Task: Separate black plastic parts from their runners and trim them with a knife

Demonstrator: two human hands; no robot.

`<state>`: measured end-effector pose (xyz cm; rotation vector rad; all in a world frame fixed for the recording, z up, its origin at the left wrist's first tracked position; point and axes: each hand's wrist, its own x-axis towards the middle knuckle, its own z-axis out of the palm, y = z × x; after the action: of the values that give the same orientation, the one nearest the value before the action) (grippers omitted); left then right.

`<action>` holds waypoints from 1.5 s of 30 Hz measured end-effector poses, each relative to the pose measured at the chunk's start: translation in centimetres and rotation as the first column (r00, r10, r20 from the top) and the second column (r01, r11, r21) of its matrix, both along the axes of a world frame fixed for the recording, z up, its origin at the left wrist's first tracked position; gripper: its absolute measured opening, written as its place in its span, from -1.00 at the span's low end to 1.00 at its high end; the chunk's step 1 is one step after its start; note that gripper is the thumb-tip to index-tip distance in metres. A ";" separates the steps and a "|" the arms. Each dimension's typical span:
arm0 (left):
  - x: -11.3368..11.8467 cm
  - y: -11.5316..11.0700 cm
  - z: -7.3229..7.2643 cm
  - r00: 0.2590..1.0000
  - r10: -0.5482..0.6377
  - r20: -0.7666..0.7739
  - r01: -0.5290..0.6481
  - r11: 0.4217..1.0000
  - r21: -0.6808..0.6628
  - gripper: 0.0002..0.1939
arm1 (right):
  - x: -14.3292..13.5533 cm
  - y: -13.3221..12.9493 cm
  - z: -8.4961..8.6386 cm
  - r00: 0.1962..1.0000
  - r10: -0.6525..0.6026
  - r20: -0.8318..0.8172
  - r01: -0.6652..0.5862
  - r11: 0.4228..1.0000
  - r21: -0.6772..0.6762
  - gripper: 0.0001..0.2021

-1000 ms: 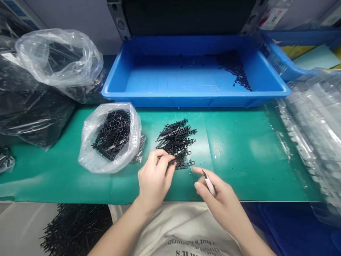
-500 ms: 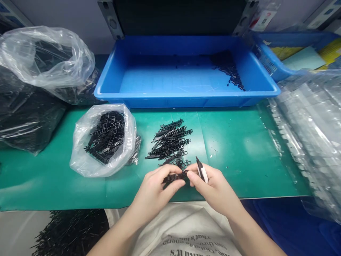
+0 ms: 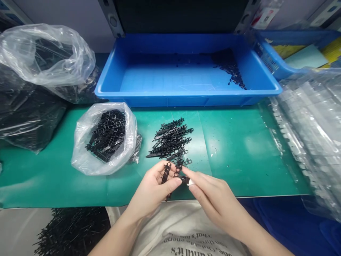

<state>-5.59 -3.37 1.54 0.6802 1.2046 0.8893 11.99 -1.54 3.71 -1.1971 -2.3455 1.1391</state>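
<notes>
Black ringed plastic strips [image 3: 165,173] are held in my left hand [image 3: 154,186], between thumb and fingers, one hanging below the palm. My right hand [image 3: 213,193] is closed on a black-and-white pen-like tool [image 3: 186,180], its dark end against a strip at my left fingertips; most of its white body is hidden by my fingers. Just beyond my hands a loose pile of black strips [image 3: 170,140] lies on the green mat [image 3: 234,142]. An open clear bag [image 3: 80,149] full of similar strips stands left of the pile.
A blue tray [image 3: 186,94] with small black pieces [image 3: 231,73] at its right spans the back. Larger plastic bags [image 3: 29,110] stand at the left. Clear plastic packaging [image 3: 317,131] is stacked at the right, near a blue basket [image 3: 277,64]. Below left, a tub holds black parts [image 3: 74,231].
The tool in my right hand has turned from pointing up to pointing left at the strips. My left hand has tilted its strips more upright. The view has shifted slightly.
</notes>
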 end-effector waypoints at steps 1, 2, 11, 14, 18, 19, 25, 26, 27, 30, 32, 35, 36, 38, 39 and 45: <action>0.0 0.0 0.0 1.000 -0.006 0.009 0.005 1.000 0.003 -0.79 | 0.0 0.1 0.0 1.000 0.008 0.006 -0.008 1.000 0.013 -0.64; 0.0 0.0 0.1 1.000 -0.012 0.015 0.011 1.000 0.004 -0.80 | -0.1 0.1 0.0 1.000 0.017 0.011 -0.017 1.000 0.022 -0.65; 0.3 -0.3 0.2 0.999 -0.023 -0.034 0.025 0.999 0.035 -0.87 | -0.1 -0.3 -0.4 0.998 -0.002 0.070 -0.008 0.990 0.143 -0.67; 0.5 -0.3 0.0 0.998 -0.017 -0.068 0.019 0.999 0.027 -0.85 | -0.3 -0.7 -0.8 0.997 -0.048 0.062 0.032 0.970 0.242 -0.67; 0.6 -0.4 -0.1 0.994 -0.025 -0.106 0.030 0.999 0.044 -0.85 | -0.6 -1.0 -1.1 0.996 -0.083 0.040 0.067 0.950 0.304 -0.67; 0.6 -0.5 -0.1 0.993 -0.028 -0.117 0.035 0.998 0.053 -0.86 | -0.6 -0.9 -1.1 0.996 -0.078 0.039 0.063 0.954 0.293 -0.67; 0.4 -0.5 0.3 0.982 -0.036 -0.186 0.051 0.996 0.074 -0.86 | -0.5 -0.7 -1.0 0.998 -0.051 0.038 0.042 0.977 0.210 -0.68; 0.5 -0.5 0.3 0.981 -0.033 -0.192 0.047 0.996 0.070 -0.86 | -0.6 -0.7 -1.0 0.998 -0.058 0.034 0.049 0.976 0.212 -0.68; 0.5 -0.5 0.3 0.980 -0.030 -0.195 0.044 0.997 0.067 -0.86 | -0.6 -0.7 -1.1 0.997 -0.066 0.029 0.058 0.975 0.213 -0.68; 0.9 -0.6 0.3 0.980 -0.011 -0.197 0.023 0.998 0.056 -0.86 | -1.0 -1.2 -1.5 0.994 -0.110 0.015 0.103 0.965 0.241 -0.68; 1.1 -0.8 0.2 0.983 0.009 -0.182 0.000 0.999 0.049 -0.84 | -1.1 -1.5 -1.7 0.989 -0.148 0.004 0.141 0.950 0.279 -0.67; 0.9 -0.8 0.1 0.983 0.013 -0.185 0.002 0.997 0.080 -0.86 | -1.1 -1.6 -1.7 0.985 -0.163 -0.052 0.170 0.963 0.209 -0.67; 0.7 -0.6 0.1 0.971 0.024 -0.237 0.003 0.993 0.115 -0.87 | -0.9 -1.5 -1.6 0.982 -0.170 -0.081 0.180 0.973 0.146 -0.66; 0.1 -0.1 -0.1 0.890 0.085 -0.447 0.016 0.976 0.218 -0.89 | -0.5 -0.9 -1.2 0.971 -0.210 -0.117 0.212 0.977 0.003 -0.66; -0.1 0.2 -0.2 0.811 0.120 -0.573 0.050 0.961 0.272 -0.89 | -0.2 -0.5 -1.1 0.963 -0.242 -0.116 0.237 0.970 -0.055 -0.65; 0.2 1.3 -1.3 0.433 0.174 -0.884 0.374 0.858 0.352 -0.87 | 0.2 1.3 -1.0 0.911 -0.405 -0.081 0.377 0.895 -0.238 -0.66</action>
<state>-5.43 -2.07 0.21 1.8438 1.8643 0.7109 12.15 -0.27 2.73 -1.5337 -1.8049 1.2999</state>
